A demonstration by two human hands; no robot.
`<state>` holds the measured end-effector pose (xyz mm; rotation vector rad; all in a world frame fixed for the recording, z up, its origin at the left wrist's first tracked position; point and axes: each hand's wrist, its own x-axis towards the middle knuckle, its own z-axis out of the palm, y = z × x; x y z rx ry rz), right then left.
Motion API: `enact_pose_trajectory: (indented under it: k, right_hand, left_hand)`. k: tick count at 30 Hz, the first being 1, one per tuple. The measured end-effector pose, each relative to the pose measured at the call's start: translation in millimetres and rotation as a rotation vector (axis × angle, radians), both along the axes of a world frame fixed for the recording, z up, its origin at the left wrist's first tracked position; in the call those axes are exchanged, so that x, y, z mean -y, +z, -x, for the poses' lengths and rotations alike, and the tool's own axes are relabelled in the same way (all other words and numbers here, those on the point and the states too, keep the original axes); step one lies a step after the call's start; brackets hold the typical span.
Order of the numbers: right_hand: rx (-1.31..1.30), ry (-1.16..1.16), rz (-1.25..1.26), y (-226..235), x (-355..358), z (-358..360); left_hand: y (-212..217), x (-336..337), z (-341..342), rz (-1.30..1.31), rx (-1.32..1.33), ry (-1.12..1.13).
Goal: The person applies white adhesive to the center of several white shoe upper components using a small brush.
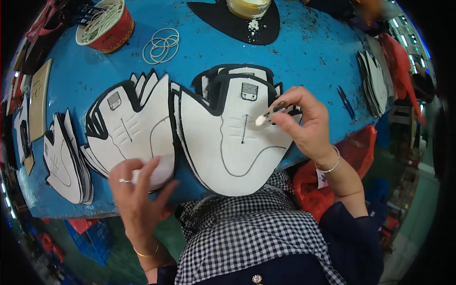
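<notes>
In front of me lies a stack of white, dark-edged, shoe-upper-shaped pieces [204, 142] with black stitching and a small meshed patch. My right hand [306, 118] is closed above its right side, pinching a small metal tool [277, 110] with a white lump [261, 120] at its tip; the tool's exact kind does not show. My left hand [137, 190] is over the lower edge of a second stack [130, 123] of similar pieces. Its fingers are bent and blurred around a whitish thing [163, 167] that I cannot make out.
A third stack [64, 164] stands at the left, another [372, 83] at the far right beside blue-handled snips [347, 103]. Farther back are a red tub [114, 38] of pale bands, loose bands [162, 46], and a yellowish container [247, 8] on a black piece [218, 21] with white crumbs.
</notes>
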<state>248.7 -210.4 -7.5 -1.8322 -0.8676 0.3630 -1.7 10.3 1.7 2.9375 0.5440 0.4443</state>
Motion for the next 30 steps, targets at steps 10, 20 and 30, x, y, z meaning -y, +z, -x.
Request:
enact_pose_trajectory:
  k: [10,20,30]
  right_hand:
    - [0.611,0.093,0.088,-11,-25,3]
    - [0.643,0.342,-0.005,-6,-10,26]
    - [0.214,-0.181,-0.256,-5,-73,-146]
  left_hand:
    - [-23,56,-30,0.348,0.022,-0.616]
    - [-8,54,-40,0.376,-0.049,-0.628]
    - [17,49,-51,0.162,0.397,-0.757]
